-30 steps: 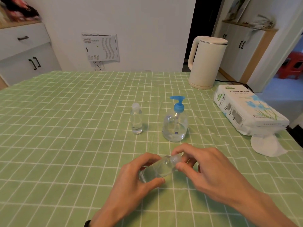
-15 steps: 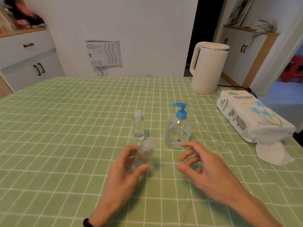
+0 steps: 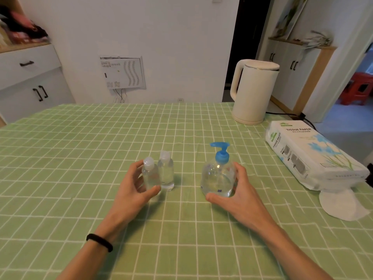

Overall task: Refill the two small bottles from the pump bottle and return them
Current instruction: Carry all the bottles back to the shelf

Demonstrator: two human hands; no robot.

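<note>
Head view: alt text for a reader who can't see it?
A person's left hand holds a small bottle upright beside a second small bottle, while the right hand holds the pump bottle, all on a green checked tablecloth. A kettle and a tissue pack sit at the right.

White walls (image 3: 171, 47), white cabinets (image 3: 30, 83), dark doorway (image 3: 252, 37).

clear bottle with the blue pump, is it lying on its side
No, the clear bottle with the blue pump stands upright on the green checked tablecloth, with the right hand curled round its base.
</note>
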